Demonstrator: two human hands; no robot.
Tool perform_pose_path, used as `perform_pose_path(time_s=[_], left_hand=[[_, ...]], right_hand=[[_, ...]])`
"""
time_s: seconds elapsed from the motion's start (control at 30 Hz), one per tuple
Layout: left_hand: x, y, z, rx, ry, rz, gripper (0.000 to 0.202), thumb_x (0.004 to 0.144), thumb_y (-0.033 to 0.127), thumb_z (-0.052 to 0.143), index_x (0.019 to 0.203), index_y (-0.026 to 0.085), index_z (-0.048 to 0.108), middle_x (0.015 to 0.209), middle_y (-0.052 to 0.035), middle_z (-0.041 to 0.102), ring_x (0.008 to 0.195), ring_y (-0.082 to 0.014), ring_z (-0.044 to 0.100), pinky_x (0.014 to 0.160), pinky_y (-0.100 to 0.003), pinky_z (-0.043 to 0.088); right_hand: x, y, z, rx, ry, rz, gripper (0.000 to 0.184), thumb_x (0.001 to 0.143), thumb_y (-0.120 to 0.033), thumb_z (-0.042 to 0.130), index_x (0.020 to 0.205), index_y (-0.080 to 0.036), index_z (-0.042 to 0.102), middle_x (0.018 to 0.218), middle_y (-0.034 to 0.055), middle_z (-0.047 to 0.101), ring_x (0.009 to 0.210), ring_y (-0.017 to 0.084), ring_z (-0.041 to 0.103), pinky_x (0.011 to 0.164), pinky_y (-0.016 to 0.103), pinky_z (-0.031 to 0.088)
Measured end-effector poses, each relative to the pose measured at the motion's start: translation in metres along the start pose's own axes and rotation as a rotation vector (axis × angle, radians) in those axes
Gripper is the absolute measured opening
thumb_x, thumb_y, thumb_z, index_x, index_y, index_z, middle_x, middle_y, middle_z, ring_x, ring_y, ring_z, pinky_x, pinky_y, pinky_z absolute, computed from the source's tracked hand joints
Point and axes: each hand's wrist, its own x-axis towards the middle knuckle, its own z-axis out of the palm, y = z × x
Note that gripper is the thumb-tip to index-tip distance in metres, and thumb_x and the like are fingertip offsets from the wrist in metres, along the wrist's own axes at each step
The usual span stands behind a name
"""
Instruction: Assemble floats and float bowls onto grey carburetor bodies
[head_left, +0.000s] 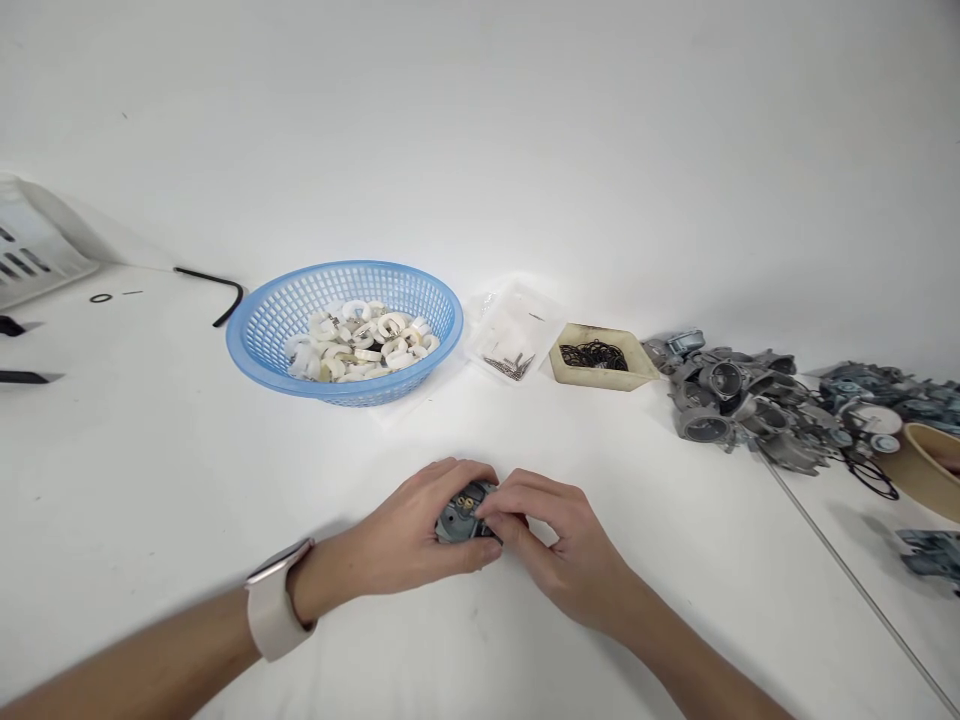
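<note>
Near the front middle of the table, my left hand (420, 530) is wrapped round a grey metal carburetor body (452, 524). Two small brass fittings show on its upturned face. The thumb and index finger of my right hand (551, 535) are pinched together at the body's right side. Whatever may be between those fingertips is too small or hidden to make out. My right fingers and left thumb cover part of the carburetor body.
Behind my hands stands a blue basket (259, 368) of white C-shaped floats. Beside it are a clear tray (517, 318) with small metal pins and a cream bin (600, 379) of black rings. Carburetor castings (724, 385) are piled at right. A bent black rod (225, 285) lies left.
</note>
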Motion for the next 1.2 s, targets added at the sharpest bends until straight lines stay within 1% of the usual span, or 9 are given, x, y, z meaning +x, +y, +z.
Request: perform_pose_path(time_s=[0.2,0.33,0.43,0.53,0.67,0.83,0.97,1.13,1.2], left_hand=[[0.0002,0.0001,-0.0004,0.021,-0.010,0.033,0.028,0.089,0.027,0.071,0.115,0.026,0.061,0.105,0.0006,0.066,0.097,-0.0205,0.062,0.085,-0.033,0.049],[0.0006,-0.0012,-0.0005,0.006,0.002,0.051,0.043,0.086,0.024,0.075,0.126,0.029,0.061,0.107,0.0007,0.067,0.099,-0.0206,0.062,0.086,-0.032,0.049],[0.0009,-0.0030,0.0000,-0.021,0.015,0.049,0.047,0.081,0.021,0.079,0.124,0.029,0.062,0.107,0.0022,0.066,0.099,-0.0194,0.063,0.086,-0.030,0.049],[0.0007,-0.0052,0.0006,-0.009,0.014,0.042,0.045,0.080,0.021,0.081,0.120,0.029,0.063,0.102,0.0034,0.065,0.096,-0.0181,0.062,0.083,-0.029,0.048],[0.0008,-0.0075,0.0011,0.001,0.014,0.077,0.043,0.083,0.023,0.080,0.122,0.030,0.063,0.102,0.0032,0.064,0.095,-0.0175,0.061,0.082,-0.028,0.047],[0.0015,-0.0067,0.0007,0.013,-0.009,0.097,0.031,0.087,0.026,0.077,0.116,0.027,0.065,0.102,0.0016,0.063,0.093,-0.0179,0.060,0.081,-0.029,0.046],[0.0007,-0.0063,0.0003,0.021,-0.005,0.115,0.033,0.086,0.024,0.076,0.117,0.026,0.064,0.103,0.0010,0.064,0.094,-0.0185,0.060,0.082,-0.030,0.046],[0.0003,-0.0069,0.0000,0.021,-0.013,0.129,0.023,0.090,0.023,0.072,0.112,0.026,0.065,0.100,0.0013,0.064,0.093,-0.0180,0.059,0.081,-0.029,0.046],[0.0001,-0.0070,0.0000,0.020,-0.009,0.130,0.027,0.089,0.023,0.073,0.114,0.026,0.064,0.100,0.0018,0.063,0.093,-0.0176,0.059,0.082,-0.029,0.046]], right_hand=[[-0.0002,0.0018,-0.0004,0.039,-0.003,0.047,0.020,0.099,-0.018,0.055,0.098,-0.023,0.075,0.087,0.0020,0.066,0.076,0.014,0.059,0.066,0.028,0.046],[0.0005,0.0019,-0.0028,0.089,-0.010,0.098,0.019,0.099,-0.019,0.057,0.095,-0.023,0.075,0.084,0.0013,0.066,0.074,0.014,0.057,0.065,0.028,0.044],[0.0007,0.0022,-0.0046,0.113,-0.033,0.102,0.019,0.098,-0.019,0.058,0.096,-0.023,0.076,0.086,0.0020,0.068,0.075,0.014,0.058,0.066,0.028,0.044],[-0.0004,0.0023,-0.0051,0.101,-0.053,0.069,0.021,0.098,-0.018,0.058,0.097,-0.024,0.078,0.089,0.0027,0.069,0.076,0.015,0.060,0.068,0.028,0.045],[-0.0016,0.0019,-0.0034,0.074,-0.035,0.033,0.023,0.098,-0.016,0.058,0.098,-0.025,0.079,0.089,0.0022,0.069,0.077,0.014,0.061,0.067,0.027,0.046],[0.0005,0.0018,-0.0022,0.106,-0.008,0.096,0.020,0.098,-0.019,0.060,0.098,-0.025,0.079,0.087,0.0019,0.068,0.074,0.014,0.060,0.065,0.027,0.045],[0.0016,0.0022,-0.0028,0.135,-0.011,0.126,0.020,0.097,-0.020,0.061,0.096,-0.025,0.080,0.085,0.0017,0.068,0.075,0.014,0.059,0.066,0.028,0.045],[0.0009,0.0023,-0.0035,0.163,-0.009,0.167,0.019,0.097,-0.021,0.061,0.096,-0.024,0.080,0.086,0.0020,0.069,0.076,0.015,0.060,0.067,0.028,0.045],[0.0009,0.0027,-0.0034,0.164,-0.012,0.163,0.019,0.097,-0.021,0.062,0.096,-0.025,0.080,0.086,0.0019,0.069,0.077,0.015,0.060,0.067,0.028,0.045]])
